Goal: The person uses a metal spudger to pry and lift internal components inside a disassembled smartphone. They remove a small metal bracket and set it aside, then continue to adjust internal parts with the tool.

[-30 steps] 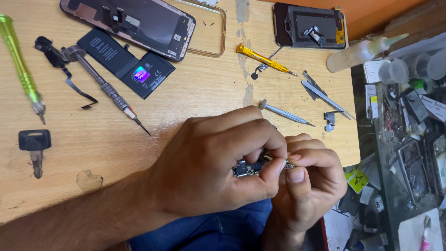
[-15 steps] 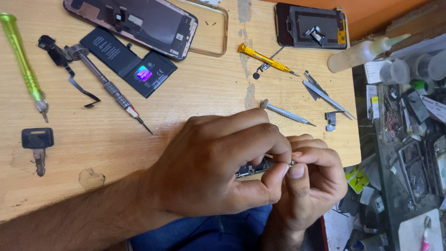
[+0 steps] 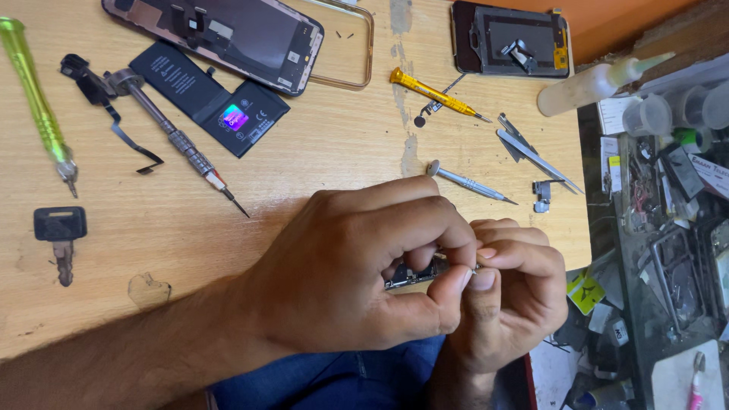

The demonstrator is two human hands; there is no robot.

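Key (image 3: 59,237) left of hands — battery (image 3: 209,97) behind.

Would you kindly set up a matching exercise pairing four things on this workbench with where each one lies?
Things:
1. green screwdriver
2. key
3. yellow screwdriver
4. small phone part

Places:
A. pinched between the left hand and the right hand
B. near the top of the table, between the two opened phones
C. along the far left edge, above the key
D. at the left, below the green screwdriver

Pairs: 1-C, 2-D, 3-B, 4-A
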